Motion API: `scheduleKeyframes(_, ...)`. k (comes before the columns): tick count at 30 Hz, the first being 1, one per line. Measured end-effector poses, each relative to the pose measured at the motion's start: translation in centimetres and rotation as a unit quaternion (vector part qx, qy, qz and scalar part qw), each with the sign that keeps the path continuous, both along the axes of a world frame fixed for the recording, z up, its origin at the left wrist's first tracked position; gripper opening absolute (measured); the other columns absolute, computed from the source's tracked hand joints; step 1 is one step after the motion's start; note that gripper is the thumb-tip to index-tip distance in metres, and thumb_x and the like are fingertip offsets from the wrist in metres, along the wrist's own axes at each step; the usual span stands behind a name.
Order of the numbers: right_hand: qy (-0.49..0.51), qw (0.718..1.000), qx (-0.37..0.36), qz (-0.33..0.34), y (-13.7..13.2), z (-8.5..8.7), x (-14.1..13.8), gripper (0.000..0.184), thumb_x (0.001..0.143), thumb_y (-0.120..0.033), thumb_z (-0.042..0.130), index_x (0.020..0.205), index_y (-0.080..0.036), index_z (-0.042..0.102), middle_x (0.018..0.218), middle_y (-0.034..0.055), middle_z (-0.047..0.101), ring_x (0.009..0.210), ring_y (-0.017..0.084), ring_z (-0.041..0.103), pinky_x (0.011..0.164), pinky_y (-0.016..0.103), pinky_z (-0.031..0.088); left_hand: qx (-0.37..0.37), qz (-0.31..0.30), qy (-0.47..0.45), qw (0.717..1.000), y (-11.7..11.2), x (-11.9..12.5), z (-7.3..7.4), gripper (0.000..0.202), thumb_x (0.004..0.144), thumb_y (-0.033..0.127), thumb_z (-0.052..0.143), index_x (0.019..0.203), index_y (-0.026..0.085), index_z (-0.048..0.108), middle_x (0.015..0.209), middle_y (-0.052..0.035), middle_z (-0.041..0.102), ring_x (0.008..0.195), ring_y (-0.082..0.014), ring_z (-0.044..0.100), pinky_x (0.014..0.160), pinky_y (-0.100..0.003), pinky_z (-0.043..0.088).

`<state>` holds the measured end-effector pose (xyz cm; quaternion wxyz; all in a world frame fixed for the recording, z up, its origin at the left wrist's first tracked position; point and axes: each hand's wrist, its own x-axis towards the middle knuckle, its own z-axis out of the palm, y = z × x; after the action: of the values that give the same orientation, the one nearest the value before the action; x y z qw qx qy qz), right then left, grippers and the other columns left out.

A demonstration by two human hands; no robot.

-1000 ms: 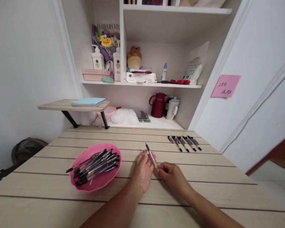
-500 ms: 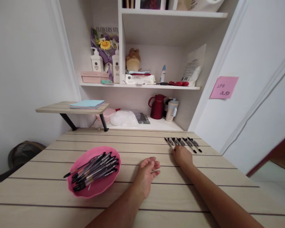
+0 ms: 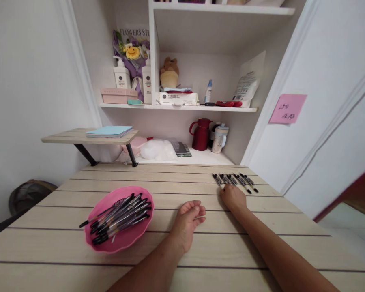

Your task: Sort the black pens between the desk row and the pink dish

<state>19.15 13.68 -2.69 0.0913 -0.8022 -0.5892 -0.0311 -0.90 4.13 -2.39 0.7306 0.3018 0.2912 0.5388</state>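
Note:
A pink bowl [image 3: 95,239] at the left of the wooden desk [image 3: 182,247] holds several black pens [image 3: 117,218]. My left hand [image 3: 188,217] rests on the desk to the right of the bowl, its fingers loosely curled and nothing visible in them. My right hand [image 3: 232,197] is stretched forward, fingers bunched on the near end of a pen at the left of a row of pens [image 3: 234,180]. That row lies side by side at the far right of the desk.
A small raised shelf [image 3: 88,137] with a blue notebook [image 3: 109,130] stands at the back left. Behind the desk is a niche with a red jug [image 3: 201,134], a cup [image 3: 219,138] and a plastic bag [image 3: 158,150]. A white door with a pink note [image 3: 287,108] is on the right.
One second ago both hands held a pen at mid-desk. My right hand has carried it forward to the row at the far right. My left hand let go and stayed in place.

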Motion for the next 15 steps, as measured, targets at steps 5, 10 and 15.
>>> scheduleKeyframes(5,0.006,1.0,0.002,0.0,-0.02,0.06,0.04,0.028,0.081,-0.027,0.041,0.091,-0.012,0.062,0.097,0.0169,0.064,0.091,0.025,0.06,0.074,0.033,0.042,-0.007,0.0,-0.001,1.0,0.01,-0.02,0.12,0.029,0.065,0.028,0.067,0.09,0.015,0.06,0.082,-0.0077,0.062,0.079,-0.0164,0.057,0.078,-0.032,0.04)
scheduleKeyframes(10,0.01,1.0,0.003,-0.001,-0.08,0.05,0.09,0.027,0.081,-0.027,0.042,0.092,-0.012,0.061,0.096,0.017,0.064,0.091,0.025,0.06,0.074,0.033,0.042,-0.008,-0.002,-0.002,1.0,0.02,-0.04,0.13,0.03,0.064,0.028,0.068,0.09,0.015,0.06,0.083,-0.0078,0.062,0.079,-0.0165,0.057,0.078,-0.032,0.04)
scheduleKeyframes(15,0.012,1.0,0.008,-0.001,-0.04,-0.04,0.13,0.029,0.081,-0.029,0.04,0.093,-0.011,0.06,0.096,0.0171,0.064,0.092,0.027,0.06,0.074,0.033,0.042,-0.003,-0.003,-0.001,1.0,0.03,-0.01,0.01,0.029,0.066,0.027,0.066,0.091,0.015,0.059,0.083,-0.0078,0.062,0.079,-0.0162,0.057,0.078,-0.032,0.04)
